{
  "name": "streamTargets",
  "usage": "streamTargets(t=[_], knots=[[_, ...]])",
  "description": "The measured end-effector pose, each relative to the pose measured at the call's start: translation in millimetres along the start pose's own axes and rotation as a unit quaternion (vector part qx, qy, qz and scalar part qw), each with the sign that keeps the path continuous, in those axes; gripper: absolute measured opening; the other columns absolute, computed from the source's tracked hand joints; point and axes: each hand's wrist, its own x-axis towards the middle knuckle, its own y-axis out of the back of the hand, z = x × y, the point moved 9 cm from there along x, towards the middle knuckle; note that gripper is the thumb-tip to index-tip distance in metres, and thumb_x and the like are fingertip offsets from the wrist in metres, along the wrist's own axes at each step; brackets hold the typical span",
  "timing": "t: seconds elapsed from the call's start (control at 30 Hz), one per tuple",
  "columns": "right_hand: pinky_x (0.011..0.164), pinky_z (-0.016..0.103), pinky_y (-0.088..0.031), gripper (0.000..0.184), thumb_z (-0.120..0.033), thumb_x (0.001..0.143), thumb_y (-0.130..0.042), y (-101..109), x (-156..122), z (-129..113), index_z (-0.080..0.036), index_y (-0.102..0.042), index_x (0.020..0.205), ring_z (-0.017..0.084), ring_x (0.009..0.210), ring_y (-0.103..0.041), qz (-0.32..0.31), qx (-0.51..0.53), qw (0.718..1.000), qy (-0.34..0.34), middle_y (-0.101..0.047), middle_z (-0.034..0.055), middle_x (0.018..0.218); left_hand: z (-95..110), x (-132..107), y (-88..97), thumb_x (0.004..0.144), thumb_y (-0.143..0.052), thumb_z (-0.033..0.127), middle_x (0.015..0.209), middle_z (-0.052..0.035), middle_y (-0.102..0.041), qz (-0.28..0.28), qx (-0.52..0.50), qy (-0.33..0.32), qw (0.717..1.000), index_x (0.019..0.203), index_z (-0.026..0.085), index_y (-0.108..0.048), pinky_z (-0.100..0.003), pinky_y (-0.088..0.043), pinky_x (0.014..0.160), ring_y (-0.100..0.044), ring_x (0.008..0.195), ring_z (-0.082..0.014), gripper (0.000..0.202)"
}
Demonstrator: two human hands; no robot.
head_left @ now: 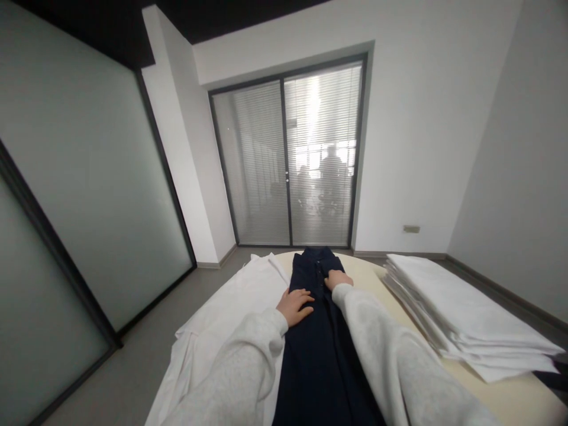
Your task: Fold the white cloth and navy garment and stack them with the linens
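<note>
The dark navy garment (322,349) lay stretched lengthwise down the middle of the cream table (510,396), between white cloth (231,307) and a stack of folded white sheets (461,313). The left hand (294,306) rested flat on it, fingers spread and gripping nothing; the right hand (338,278) pressed down beside the button placket, also grasping nothing.

The cream desk (510,396) at lower center carries a dark garment (319,355), white cloth (231,307) lower left, white stack (461,313) lower right.

Garment (322,349) lies on table (510,396), between sheet (231,307) and stack (465,307).
</note>
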Motion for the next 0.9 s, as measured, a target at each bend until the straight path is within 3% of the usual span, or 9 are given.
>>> streamTargets(t=[0.13,0.23,0.33,0.4,0.5,0.57,0.63,0.8,0.9], knots=[[0.077,0.036,-0.044,0.036,-0.033,0.083,-0.038,2,4,2,-0.015,-0.062,0.104,0.027,0.097,-0.058,0.028,0.045,0.998,-0.017,-0.061,0.0167,0.105,0,0,-0.3,0.086,-0.042,0.044,0.129,-0.0014,-0.05,-0.002,-0.003,0.003,1.0,0.117,0.03,-0.053,-0.044,-0.022,0.105,-0.037,0.124,-0.0194,0.035],[0.077,0.034,-0.044,0.038,-0.038,0.084,-0.039,-7,3,-3,-0.013,-0.063,0.1,0.025,0.093,-0.059,0.012,0.075,0.997,-0.005,-0.062,0.0166,0.1,-1,1,-1.8,0.086,-0.041,0.044,0.129,-0.0015,-0.049,-0.007,-0.002,0.004,1.0,0.117,0.03,-0.053,-0.044,-0.021,0.105,-0.037,0.124,-0.0193,0.036],[0.086,0.033,-0.04,0.043,-0.043,0.083,-0.043,-14,-8,-9,-0.011,-0.061,0.106,0.025,0.102,-0.055,0.01,0.07,0.997,0.022,-0.058,0.0178,0.11,-2,0,-1.6,0.087,-0.04,0.045,0.131,-0.0018,-0.047,-0.013,0.005,0.009,1.0,0.12,0.031,-0.05,-0.046,-0.019,0.106,-0.035,0.125,-0.0196,0.038],[0.095,0.037,-0.033,0.053,-0.048,0.083,-0.041,-20,-24,-13,-0.011,-0.053,0.119,0.028,0.117,-0.043,0.017,0.048,0.997,0.059,-0.046,0.0188,0.127,-2,0,1.1,0.087,-0.039,0.046,0.137,-0.0024,-0.04,-0.007,0.018,0.014,1.0,0.125,0.031,-0.045,-0.049,-0.017,0.105,-0.029,0.129,-0.0209,0.042],[0.105,0.048,-0.014,0.068,-0.056,0.085,-0.03,-35,-58,-19,-0.011,-0.034,0.135,0.029,0.132,-0.019,0.017,-0.006,0.991,0.13,-0.026,0.0161,0.143,3,0,0.4,0.086,-0.04,0.048,0.144,-0.0019,-0.027,-0.015,0.045,-0.002,0.999,0.131,0.033,-0.038,-0.055,-0.012,0.105,-0.016,0.134,-0.023,0.048],[0.106,0.051,0.0,0.073,-0.058,0.085,-0.023,-44,-79,-21,-0.01,-0.024,0.139,0.027,0.134,-0.009,0.019,-0.034,0.985,0.166,-0.018,0.0138,0.146,6,0,-6.6,0.086,-0.039,0.048,0.144,-0.0016,-0.028,-0.045,0.056,-0.02,0.997,0.132,0.034,-0.036,-0.057,-0.007,0.104,-0.016,0.134,-0.0229,0.048],[0.105,0.051,0.006,0.074,-0.059,0.085,-0.02,-49,-93,-21,-0.011,-0.018,0.141,0.027,0.135,-0.006,0.022,-0.05,0.981,0.187,-0.013,0.0117,0.147,8,0,-13.4,0.087,-0.037,0.047,0.143,-0.0022,-0.03,-0.069,0.065,-0.026,0.995,0.132,0.033,-0.036,-0.059,-0.003,0.103,-0.019,0.133,-0.0229,0.047],[0.104,0.052,0.006,0.079,-0.064,0.081,-0.023,-53,-102,-24,-0.015,-0.015,0.142,0.029,0.135,-0.006,0.015,-0.043,0.978,0.203,-0.01,0.0101,0.147,12,-3,-19.7,0.087,-0.039,0.041,0.144,-0.0025,-0.028,-0.06,0.085,-0.024,0.994,0.133,0.032,-0.035,-0.06,0.002,0.103,-0.015,0.134,-0.0247,0.047],[0.105,0.052,0.001,0.077,-0.062,0.082,-0.027,-45,-95,-24,-0.016,-0.015,0.142,0.028,0.135,-0.008,0.013,0.005,0.978,0.206,-0.013,0.0096,0.147,11,-1,-20.7,0.085,-0.042,0.041,0.143,-0.002,-0.03,-0.056,0.056,-0.017,0.997,0.131,0.032,-0.038,-0.059,-0.002,0.104,-0.016,0.134,-0.025,0.047]])
